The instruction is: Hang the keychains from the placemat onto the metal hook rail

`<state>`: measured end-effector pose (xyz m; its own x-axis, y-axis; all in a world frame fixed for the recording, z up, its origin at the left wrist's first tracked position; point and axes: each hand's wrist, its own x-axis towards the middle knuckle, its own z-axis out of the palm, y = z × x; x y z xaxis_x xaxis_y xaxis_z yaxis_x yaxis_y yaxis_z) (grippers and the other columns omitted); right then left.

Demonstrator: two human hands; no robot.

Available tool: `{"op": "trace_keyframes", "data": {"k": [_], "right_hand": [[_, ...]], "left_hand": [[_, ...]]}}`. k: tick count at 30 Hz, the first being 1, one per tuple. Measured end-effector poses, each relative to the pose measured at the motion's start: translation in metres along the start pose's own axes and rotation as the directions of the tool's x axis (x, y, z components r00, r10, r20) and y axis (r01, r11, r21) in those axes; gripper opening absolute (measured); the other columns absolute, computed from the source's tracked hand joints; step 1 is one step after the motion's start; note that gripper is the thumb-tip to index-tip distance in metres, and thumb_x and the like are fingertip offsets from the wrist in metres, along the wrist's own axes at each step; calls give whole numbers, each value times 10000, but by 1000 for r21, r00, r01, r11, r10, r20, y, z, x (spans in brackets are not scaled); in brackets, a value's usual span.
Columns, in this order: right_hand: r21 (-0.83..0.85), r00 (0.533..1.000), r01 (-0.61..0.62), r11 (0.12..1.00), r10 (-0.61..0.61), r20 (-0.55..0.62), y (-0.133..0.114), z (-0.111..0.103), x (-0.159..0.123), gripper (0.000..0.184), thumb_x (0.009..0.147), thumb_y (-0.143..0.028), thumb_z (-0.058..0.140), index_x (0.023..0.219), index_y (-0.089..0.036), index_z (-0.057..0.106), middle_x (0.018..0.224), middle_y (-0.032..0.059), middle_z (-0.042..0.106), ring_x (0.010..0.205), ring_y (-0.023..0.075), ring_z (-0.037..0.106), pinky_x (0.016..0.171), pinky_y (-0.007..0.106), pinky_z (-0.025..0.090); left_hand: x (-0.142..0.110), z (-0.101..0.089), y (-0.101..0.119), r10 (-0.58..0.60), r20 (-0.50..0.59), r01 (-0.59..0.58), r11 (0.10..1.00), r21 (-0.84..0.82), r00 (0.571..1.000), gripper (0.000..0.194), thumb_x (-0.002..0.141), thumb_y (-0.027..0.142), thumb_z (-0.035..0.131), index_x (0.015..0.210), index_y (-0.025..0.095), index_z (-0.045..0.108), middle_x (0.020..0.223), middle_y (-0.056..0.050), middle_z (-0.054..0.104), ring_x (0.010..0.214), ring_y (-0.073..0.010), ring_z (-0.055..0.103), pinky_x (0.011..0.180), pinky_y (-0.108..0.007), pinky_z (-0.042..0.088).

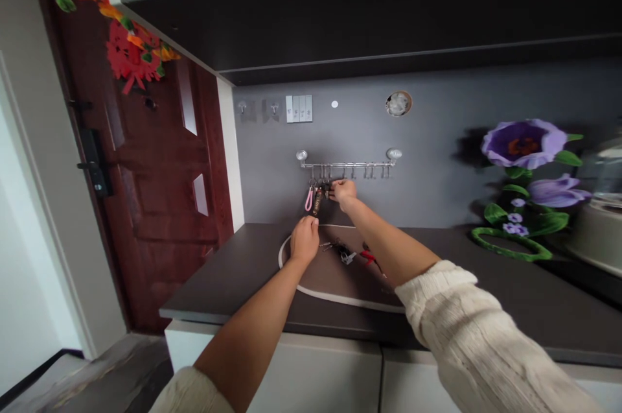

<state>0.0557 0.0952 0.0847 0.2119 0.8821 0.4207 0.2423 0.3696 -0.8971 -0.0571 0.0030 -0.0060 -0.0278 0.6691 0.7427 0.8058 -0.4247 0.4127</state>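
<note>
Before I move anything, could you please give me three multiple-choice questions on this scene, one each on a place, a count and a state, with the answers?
1. Where is the right hand?
A) On the door handle
B) At the keys hanging from the metal hook rail
C) On the purple flower

2. How many round knobs does the rail have?
A) One
B) Three
C) Two

3. What state is the pink loop strap in?
A) Lying on the mat
B) Hanging from the rail
C) Wrapped around the left wrist

Answers:
1. B, as the hand is right beside the keys, just below the rail.
2. C, as one knob shows at each end.
3. B, as it dangles below the rail beside a brown key fob.
</note>
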Motion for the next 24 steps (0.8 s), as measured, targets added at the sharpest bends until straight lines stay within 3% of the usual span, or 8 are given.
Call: {"op": "trace_keyframes", "data": {"k": [2,4,16,24], "right_hand": [[89,989,-133,987,137,-46,-4,-3,-6,130,768,-111,392,705,-153,497,620,7,554,485,62,536,477,189,473],[136,982,-172,976,181,-53,-8,-7,-12,134,762,-95,389,708,-155,495,652,7,559,494,56,531,485,192,472],[151,990,-126,980,116,78,-12,-43,-61,92,779,-137,449,704,-148,501,703,19,582,529,45,518,492,163,416],[55,970,-9,998,-5,243,11,-59,-93,37,735,-149,515,727,-134,548,684,25,606,564,63,514,571,188,417]], "left_hand": [[0,0,-1,8,2,-8,1000,1,1000,280,861,256,289,795,160,544,815,-71,596,780,-168,534,703,-281,387],[1,0,-3,15,4,-15,1000,-2,1000,280,862,254,288,796,158,543,814,-69,595,781,-167,533,707,-280,385],[1,1,-8,47,58,-46,999,-29,997,231,843,258,347,836,163,557,841,-66,596,789,-159,530,731,-276,387],[-1,-2,-6,66,131,-57,996,-68,989,176,812,250,411,826,166,565,847,-55,593,779,-150,526,740,-271,395]]}}
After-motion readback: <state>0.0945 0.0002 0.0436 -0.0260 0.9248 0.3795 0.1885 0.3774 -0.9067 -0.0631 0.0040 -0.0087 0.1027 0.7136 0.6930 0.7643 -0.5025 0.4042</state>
